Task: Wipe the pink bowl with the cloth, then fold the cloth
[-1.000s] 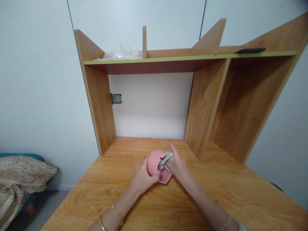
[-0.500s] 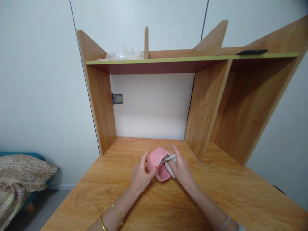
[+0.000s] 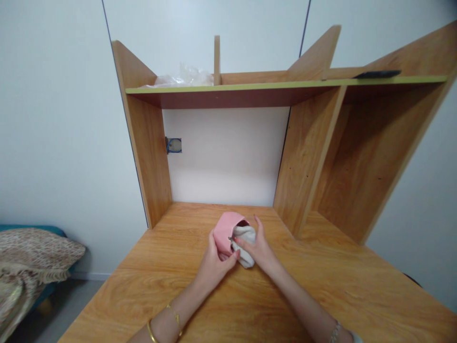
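Currently, the left hand [image 3: 214, 264] is gripping the pink cup [image 3: 224, 228], tilted between the hands, while the right hand [image 3: 262, 250] is clutching a pale cloth [image 3: 244, 238] and pressing it into the cup's mouth. Wiping is seemingly underway, with neither item yet released onto the desk [image 3: 321, 295] beneath.

Soft even daylight, wide-angle edge distortion

head cam | faces forward-down | close over desk [image 3: 321, 286] | single view
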The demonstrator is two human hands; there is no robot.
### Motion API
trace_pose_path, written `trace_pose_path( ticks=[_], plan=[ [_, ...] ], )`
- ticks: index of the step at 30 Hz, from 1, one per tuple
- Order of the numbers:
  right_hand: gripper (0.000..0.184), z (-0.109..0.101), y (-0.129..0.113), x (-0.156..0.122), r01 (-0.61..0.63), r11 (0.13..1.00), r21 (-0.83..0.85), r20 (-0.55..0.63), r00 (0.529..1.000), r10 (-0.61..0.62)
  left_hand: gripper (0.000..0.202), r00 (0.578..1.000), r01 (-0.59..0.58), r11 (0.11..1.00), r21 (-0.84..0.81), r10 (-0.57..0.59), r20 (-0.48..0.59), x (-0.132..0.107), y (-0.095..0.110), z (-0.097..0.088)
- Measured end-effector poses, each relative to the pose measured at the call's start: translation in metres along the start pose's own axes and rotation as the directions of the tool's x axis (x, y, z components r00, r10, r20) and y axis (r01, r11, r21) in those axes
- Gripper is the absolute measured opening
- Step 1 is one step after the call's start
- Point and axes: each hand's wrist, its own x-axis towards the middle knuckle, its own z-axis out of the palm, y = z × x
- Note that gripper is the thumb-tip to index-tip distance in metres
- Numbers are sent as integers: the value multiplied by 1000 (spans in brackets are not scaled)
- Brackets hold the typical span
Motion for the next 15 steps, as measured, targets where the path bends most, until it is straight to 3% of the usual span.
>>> trace_pose_path(
  ticks=[2,4,9,15],
  plan=[
    [106,2,2,0,-54,996,66,88,995,48,51,1000,-6,1000,14,6,-2,1,0,-2],
    [105,2,5,0,-80,994,74,123,990,71,56,1000,-23,999,28,22,14,2,2,-3],
    [90,-6,9,7,-39,999,-16,39,998,39,68,999,-35,993,113,33,23,-1,6,0],
    [84,-20,-7,10,7,956,-292,-41,999,-20,67,994,22,972,236,-46,98,-2,11,-2]
  ],
)
